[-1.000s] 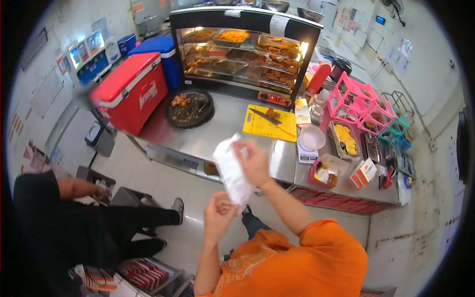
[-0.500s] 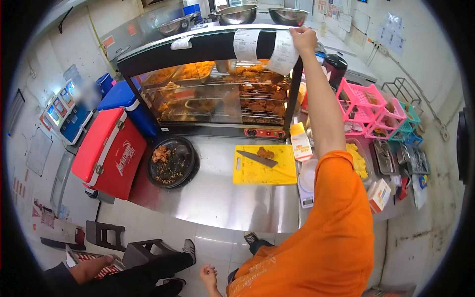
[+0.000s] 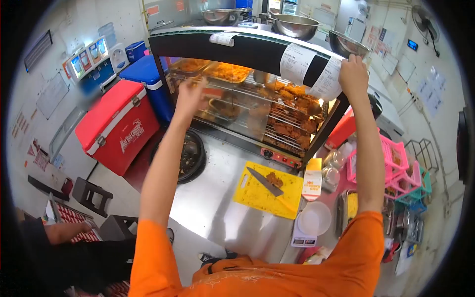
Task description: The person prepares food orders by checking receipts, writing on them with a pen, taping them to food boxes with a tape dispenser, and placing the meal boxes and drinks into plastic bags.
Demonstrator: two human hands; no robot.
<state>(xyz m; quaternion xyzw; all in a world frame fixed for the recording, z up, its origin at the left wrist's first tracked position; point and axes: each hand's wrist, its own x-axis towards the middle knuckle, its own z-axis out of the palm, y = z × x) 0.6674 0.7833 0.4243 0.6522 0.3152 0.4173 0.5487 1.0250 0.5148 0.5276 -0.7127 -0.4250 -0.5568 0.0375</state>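
My right hand point(image 3: 354, 76) is closed at the top right edge of the food warmer point(image 3: 213, 104), fingers on the corner of a printed receipt point(image 3: 327, 81). A second receipt point(image 3: 296, 64) hangs beside it on the black front panel, and a smaller curled slip point(image 3: 223, 38) sits further left. My left hand point(image 3: 190, 96) is raised in front of the warmer's glass at its left half, its fingers smeared by motion. Behind the glass lie fried chicken pieces point(image 3: 292, 101) on wire racks and a tray of orange food point(image 3: 228, 72).
On the steel counter point(image 3: 217, 173) are a yellow cutting board point(image 3: 247, 195) with a knife point(image 3: 262, 180), a round black pan point(image 3: 192, 161) and a kitchen scale point(image 3: 303, 239). A red cooler point(image 3: 116, 131) stands left, pink baskets point(image 3: 393, 151) right. Another person's arm point(image 3: 67, 231) shows lower left.
My left hand has risen from low beside my body to the front of the warmer's glass. My right hand stays at the receipt. The view has swung left, shifting the warmer rightward.
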